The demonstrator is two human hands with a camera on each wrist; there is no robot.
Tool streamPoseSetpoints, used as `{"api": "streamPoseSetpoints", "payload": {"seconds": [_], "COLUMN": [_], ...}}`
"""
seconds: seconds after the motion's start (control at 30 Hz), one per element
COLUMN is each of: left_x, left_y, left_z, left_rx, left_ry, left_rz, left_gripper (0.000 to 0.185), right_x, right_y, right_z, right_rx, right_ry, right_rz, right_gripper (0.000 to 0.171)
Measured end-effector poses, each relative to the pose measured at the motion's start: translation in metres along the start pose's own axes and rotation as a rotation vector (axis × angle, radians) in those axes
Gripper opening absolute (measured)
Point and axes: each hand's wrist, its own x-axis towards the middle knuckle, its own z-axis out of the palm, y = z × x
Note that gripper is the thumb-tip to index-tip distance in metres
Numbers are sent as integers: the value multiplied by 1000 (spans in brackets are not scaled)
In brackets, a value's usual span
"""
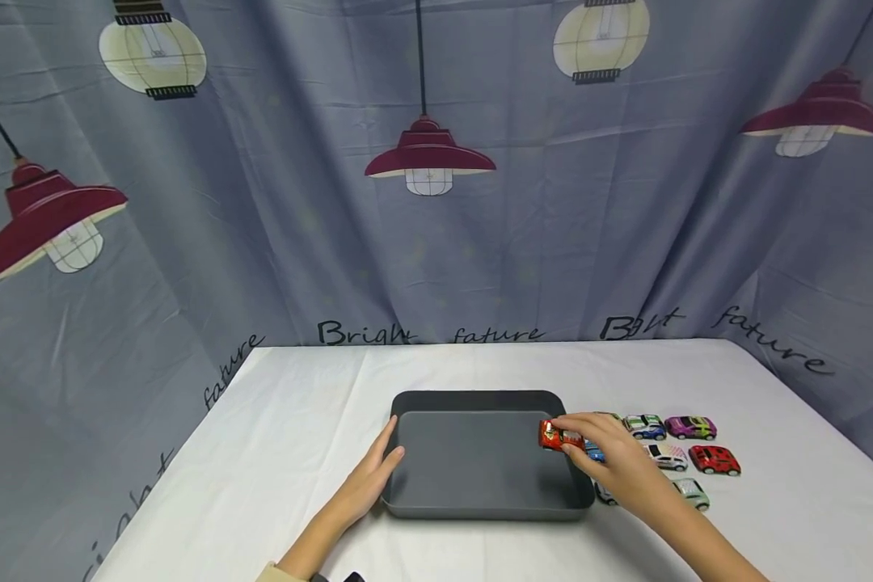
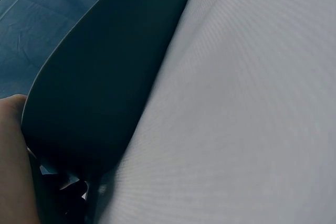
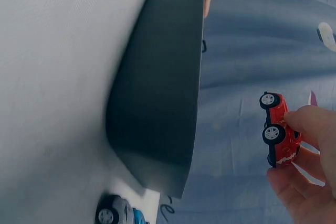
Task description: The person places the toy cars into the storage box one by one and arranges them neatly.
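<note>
Here, right of ctr, R hand [image 1: 613, 453] pinches glossy red toy car [image 1: 557, 437] (prob. light, stiff; hold by sides) over dark-grey rectangular tray [image 1: 466, 465]; L hand [image 1: 366, 482], fingers straight, touches tray's left edge.

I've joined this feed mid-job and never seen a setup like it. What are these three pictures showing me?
There is no machine here: a person is working bare-handed. The widest picture comes from a camera worn on the head, looking forward and down. The other two come from cameras worn on the wrists, so they look tilted and close.

On the white table sits a grey tray. The left hand touches its left side. The right hand holds a red car, a small toy, above the tray's right side; the right wrist view shows that grip best. More toy cars stand right of the tray, some partly hidden by the right hand and arm.
</note>
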Motion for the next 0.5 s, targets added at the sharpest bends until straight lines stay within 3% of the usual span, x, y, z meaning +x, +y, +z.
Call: {"api": "streamPoseSetpoints", "payload": {"seconds": [0.17,0.5], "left_x": [0,0], "left_y": [-1,-1], "left_z": [0,0], "left_rx": [-3,-2], "left_ry": [0,-5], "left_rz": [-5,-3], "left_gripper": [59,59], "right_x": [5,12], "right_y": [-7,-21], "right_z": [4,22], "right_rx": [36,105], "right_ry": [-12,-41], "right_rz": [14,-43], "right_gripper": [37,34]}}
